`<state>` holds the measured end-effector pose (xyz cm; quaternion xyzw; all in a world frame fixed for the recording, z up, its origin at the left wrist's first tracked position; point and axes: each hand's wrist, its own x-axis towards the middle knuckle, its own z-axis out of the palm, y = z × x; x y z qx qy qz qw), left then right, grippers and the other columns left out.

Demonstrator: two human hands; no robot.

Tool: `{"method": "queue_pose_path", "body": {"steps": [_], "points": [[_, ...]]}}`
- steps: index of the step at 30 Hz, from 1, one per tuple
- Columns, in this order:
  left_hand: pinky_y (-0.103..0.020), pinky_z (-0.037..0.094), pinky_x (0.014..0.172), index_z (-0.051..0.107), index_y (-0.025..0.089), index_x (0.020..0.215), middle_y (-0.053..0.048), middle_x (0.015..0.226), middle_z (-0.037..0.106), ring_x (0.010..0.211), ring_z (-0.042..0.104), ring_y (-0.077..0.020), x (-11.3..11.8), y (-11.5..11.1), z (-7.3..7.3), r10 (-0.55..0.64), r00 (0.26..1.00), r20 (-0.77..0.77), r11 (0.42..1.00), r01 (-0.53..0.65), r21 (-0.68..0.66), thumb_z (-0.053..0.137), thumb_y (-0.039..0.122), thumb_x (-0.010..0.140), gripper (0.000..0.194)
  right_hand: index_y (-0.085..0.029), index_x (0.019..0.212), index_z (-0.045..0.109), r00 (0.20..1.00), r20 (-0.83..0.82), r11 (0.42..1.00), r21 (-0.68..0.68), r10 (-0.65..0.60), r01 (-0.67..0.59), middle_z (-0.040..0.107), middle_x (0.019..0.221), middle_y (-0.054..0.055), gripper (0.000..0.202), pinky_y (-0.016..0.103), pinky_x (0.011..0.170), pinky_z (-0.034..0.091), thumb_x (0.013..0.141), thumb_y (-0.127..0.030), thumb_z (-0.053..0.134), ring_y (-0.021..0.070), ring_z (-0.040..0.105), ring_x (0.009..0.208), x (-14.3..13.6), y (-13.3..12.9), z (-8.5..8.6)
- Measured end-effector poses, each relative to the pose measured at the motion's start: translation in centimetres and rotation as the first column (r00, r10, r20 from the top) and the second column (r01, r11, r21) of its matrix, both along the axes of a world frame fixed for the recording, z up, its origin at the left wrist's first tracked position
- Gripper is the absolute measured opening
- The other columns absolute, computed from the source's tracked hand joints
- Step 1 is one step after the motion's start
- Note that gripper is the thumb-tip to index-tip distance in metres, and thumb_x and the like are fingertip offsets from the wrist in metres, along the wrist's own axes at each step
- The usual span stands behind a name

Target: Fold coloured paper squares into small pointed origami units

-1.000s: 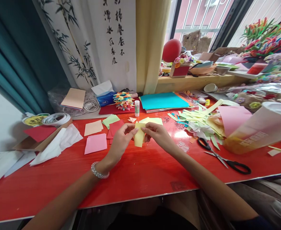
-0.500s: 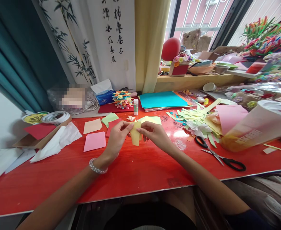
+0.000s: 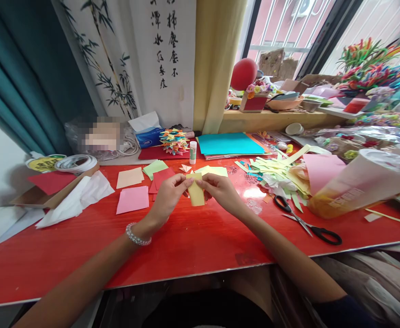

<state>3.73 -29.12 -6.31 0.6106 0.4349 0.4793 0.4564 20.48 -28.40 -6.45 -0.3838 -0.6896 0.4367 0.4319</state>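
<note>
A folded yellow paper [image 3: 196, 193], narrow and upright, is held above the red table [image 3: 186, 246]. My left hand [image 3: 170, 193] pinches its upper left edge between thumb and fingers, a beaded bracelet on the wrist. On the other side my right hand [image 3: 220, 189] grips the upper right edge the same way. Behind the hands lie pale yellow sheets [image 3: 216, 171] and a small folded paper piece [image 3: 185, 168]. A glue stick [image 3: 193, 152] stands upright just beyond. Left of my left hand are pink sheets [image 3: 132, 199], peach sheets [image 3: 130, 177], green sheets [image 3: 154, 169] and red sheets [image 3: 161, 178].
Black-handled scissors [image 3: 307, 221] lie open at right, near paper scraps [image 3: 271, 168] and a large tilted paper cup [image 3: 353, 182]. At the back are a spiky folded-paper ball [image 3: 174, 141], a tissue pack [image 3: 148, 136] and blue sheets [image 3: 232, 143]. A cardboard tray [image 3: 54, 198] sits left.
The yellow paper has turned slightly, and its face now looks wider and more even. My right hand has shifted its fingers along the edge. The camera view has moved a little.
</note>
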Motion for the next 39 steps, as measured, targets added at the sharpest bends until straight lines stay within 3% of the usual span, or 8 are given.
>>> {"method": "queue_pose_path", "body": {"steps": [6, 12, 20, 39], "points": [[-0.024, 0.039, 0.063, 0.052, 0.017, 0.070, 0.002, 0.068, 0.050, 0.066, 0.047, -0.0110, 0.2, -0.2, 0.1, 0.030, 0.999, -0.028, 0.999, -0.029, 0.034, 0.058, 0.041, 0.084, 0.028, -0.018, 0.068, 0.050, 0.996, 0.065, 0.998, 0.025, -0.054, 0.052, 0.050, 0.058, -0.002, 0.033, 0.023, 0.049, 0.041, 0.089, -0.043, 0.051, 0.0086, 0.049, 0.051, -0.1, -0.2, -0.1], [-0.025, 0.038, 0.061, 0.048, 0.018, 0.067, 0.002, 0.066, 0.049, 0.064, 0.047, -0.0113, 0.3, -0.3, 0.1, 0.077, 0.995, -0.068, 0.996, -0.073, 0.056, 0.059, 0.044, 0.082, 0.032, -0.017, 0.070, 0.050, 0.997, 0.070, 1.000, 0.015, -0.014, 0.013, 0.051, 0.061, -0.001, 0.033, 0.023, 0.049, 0.041, 0.090, -0.043, 0.049, 0.0088, 0.050, 0.052, -0.2, -0.4, 0.2], [-0.026, 0.044, 0.067, 0.060, 0.017, 0.083, -0.001, 0.074, 0.059, 0.069, 0.053, -0.0124, 0.5, -0.4, 0.3, 0.059, 0.998, 0.002, 0.998, -0.059, 0.008, 0.057, 0.045, 0.084, 0.028, -0.017, 0.070, 0.051, 0.994, 0.085, 0.998, 0.030, -0.063, 0.061, 0.049, 0.061, -0.002, 0.034, 0.023, 0.047, 0.040, 0.089, -0.045, 0.051, 0.0082, 0.050, 0.051, 0.1, -0.4, 0.6], [-0.026, 0.043, 0.065, 0.061, 0.017, 0.077, -0.001, 0.067, 0.056, 0.064, 0.051, -0.0121, 0.3, -0.3, 0.7, 0.074, 0.997, 0.032, 0.997, -0.074, 0.018, 0.059, 0.039, 0.083, 0.023, -0.018, 0.063, 0.049, 0.987, 0.137, 0.996, 0.040, -0.081, 0.076, 0.046, 0.055, -0.003, 0.031, 0.021, 0.045, 0.036, 0.089, -0.034, 0.053, 0.0066, 0.046, 0.048, 0.3, -0.3, 1.7]]}}
